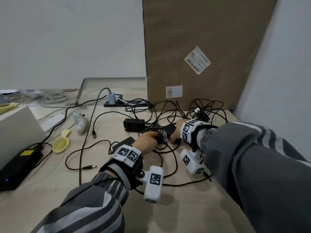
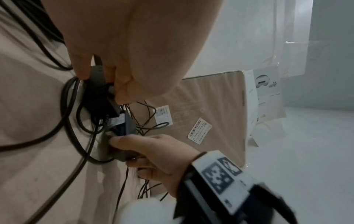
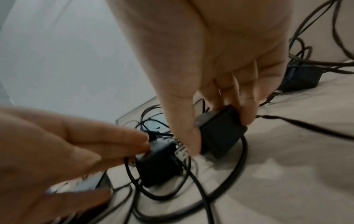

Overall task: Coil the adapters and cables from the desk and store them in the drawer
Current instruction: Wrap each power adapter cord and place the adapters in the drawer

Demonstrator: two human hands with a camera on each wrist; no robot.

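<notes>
Hands on the desk (image 1: 168, 207): left hand (image 1: 148, 140) and right hand (image 1: 176, 130) each gripping, apparently, 1 black adapter (image 3: 220, 130).

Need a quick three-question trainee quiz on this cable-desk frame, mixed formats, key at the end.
1. True or false: the right hand grips a black adapter.
2. What stands against the wall behind the cables? A) cardboard box B) monitor C) chair
3. Fill in: the left hand pinches a black ____.

Key: 1 true; 2 A, the cardboard box; 3 adapter.
</notes>
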